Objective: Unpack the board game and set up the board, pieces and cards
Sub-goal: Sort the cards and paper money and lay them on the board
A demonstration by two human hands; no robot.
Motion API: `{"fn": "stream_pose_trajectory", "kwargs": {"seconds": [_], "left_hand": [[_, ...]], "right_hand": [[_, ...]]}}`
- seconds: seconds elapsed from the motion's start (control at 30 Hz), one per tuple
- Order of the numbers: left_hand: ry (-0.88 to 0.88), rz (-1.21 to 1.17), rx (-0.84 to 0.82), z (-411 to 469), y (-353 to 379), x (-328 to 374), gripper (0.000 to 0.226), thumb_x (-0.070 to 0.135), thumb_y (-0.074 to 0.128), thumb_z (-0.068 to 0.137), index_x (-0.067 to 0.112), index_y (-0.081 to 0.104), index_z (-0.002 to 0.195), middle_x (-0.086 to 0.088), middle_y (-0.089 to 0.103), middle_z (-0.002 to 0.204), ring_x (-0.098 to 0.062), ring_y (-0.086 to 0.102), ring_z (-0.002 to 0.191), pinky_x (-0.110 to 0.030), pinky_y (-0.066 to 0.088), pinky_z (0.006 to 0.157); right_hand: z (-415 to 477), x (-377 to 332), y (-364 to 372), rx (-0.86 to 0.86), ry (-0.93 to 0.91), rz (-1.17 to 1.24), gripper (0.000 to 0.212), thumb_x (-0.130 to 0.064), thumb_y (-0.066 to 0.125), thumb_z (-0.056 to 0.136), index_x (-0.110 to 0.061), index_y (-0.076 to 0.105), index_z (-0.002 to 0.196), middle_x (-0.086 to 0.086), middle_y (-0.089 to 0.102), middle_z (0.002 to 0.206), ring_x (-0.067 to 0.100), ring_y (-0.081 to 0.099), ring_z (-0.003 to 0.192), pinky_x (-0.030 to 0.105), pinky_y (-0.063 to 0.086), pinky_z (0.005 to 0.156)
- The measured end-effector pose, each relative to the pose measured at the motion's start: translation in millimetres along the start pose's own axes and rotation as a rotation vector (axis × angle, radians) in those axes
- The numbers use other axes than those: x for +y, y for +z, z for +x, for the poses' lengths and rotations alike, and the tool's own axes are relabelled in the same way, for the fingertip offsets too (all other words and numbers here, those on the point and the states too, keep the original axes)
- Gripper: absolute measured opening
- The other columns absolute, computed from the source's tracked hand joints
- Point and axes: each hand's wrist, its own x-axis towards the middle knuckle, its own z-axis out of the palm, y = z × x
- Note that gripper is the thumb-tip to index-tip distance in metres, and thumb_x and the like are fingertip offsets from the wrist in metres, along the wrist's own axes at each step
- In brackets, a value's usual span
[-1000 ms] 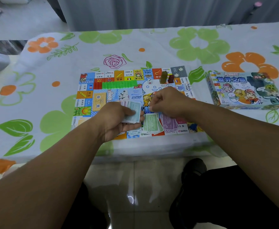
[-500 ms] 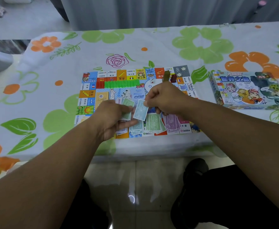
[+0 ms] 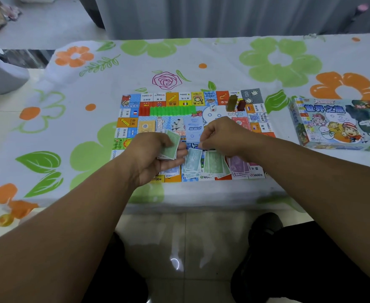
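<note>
The colourful game board (image 3: 131, 123) lies flat on the flowered tablecloth. My left hand (image 3: 149, 154) grips a stack of play-money notes (image 3: 171, 145) with a green one on top. My right hand (image 3: 223, 136) pinches the top edge of a teal note (image 3: 193, 157) that lies on the teal pile. Beside that pile sit a green pile (image 3: 214, 165) and a purple pile (image 3: 238, 166) along the board's near edge. A row of green houses (image 3: 173, 110), a white die (image 3: 212, 108) and two tokens (image 3: 232, 102) stand on the far half.
The game box (image 3: 337, 123) lies shut on the table to the right of the board. Yellow (image 3: 146, 126) and blue (image 3: 193, 127) card decks rest mid-board. The table's near edge runs just below the money piles, with my knees and tiled floor beneath.
My right hand drew a teal note from the stack in my left hand and lowered it onto the teal pile. A green note now tops the held stack.
</note>
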Motion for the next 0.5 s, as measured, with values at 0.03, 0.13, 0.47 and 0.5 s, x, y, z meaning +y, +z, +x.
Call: {"fn": "stream_pose_trajectory", "kwargs": {"seconds": [0.03,0.13,0.47,0.5], "left_hand": [[-0.002,0.011,-0.012,-0.3,-0.3,-0.2,0.022,-0.003,0.042,0.098,-0.002,0.061,0.109,-0.019,0.075,0.100,-0.028,0.075,0.091,-0.040,0.063,0.074],[0.002,0.037,-0.050,-0.1,-0.6,-0.7,0.022,-0.006,0.048,0.098,-0.003,0.063,0.114,-0.020,0.075,0.104,-0.029,0.074,0.097,-0.044,0.061,0.083],[-0.019,0.063,-0.047,0.3,6.8,-1.5,0.021,0.000,0.063,0.093,-0.001,0.066,0.114,-0.018,0.075,0.104,-0.031,0.075,0.091,-0.037,0.063,0.068],[-0.025,0.060,-0.035,0.7,7.9,-1.7,0.018,0.002,0.062,0.095,-0.001,0.066,0.113,-0.018,0.076,0.101,-0.031,0.075,0.089,-0.038,0.064,0.067]], "right_hand": [[-0.8,-2.5,0.1,0.003,-0.013,0.038,0.016,-0.012,0.074,0.089,0.003,0.070,0.096,0.007,0.060,0.071,0.014,0.049,0.054,0.022,0.037,0.049],[-4.4,-11.0,3.1,-0.026,-0.066,0.140,0.027,-0.023,0.069,0.094,0.004,0.066,0.093,0.003,0.059,0.061,0.011,0.042,0.042,0.022,0.033,0.043],[-5.5,-9.7,-5.0,-0.039,-0.046,0.216,0.010,-0.009,0.074,0.089,-0.004,0.066,0.094,0.008,0.064,0.070,0.013,0.053,0.050,0.022,0.038,0.042],[-5.2,-7.4,-9.1,-0.033,-0.037,0.188,0.010,-0.008,0.075,0.088,-0.004,0.067,0.092,0.009,0.064,0.070,0.014,0.053,0.051,0.022,0.038,0.042]]}}
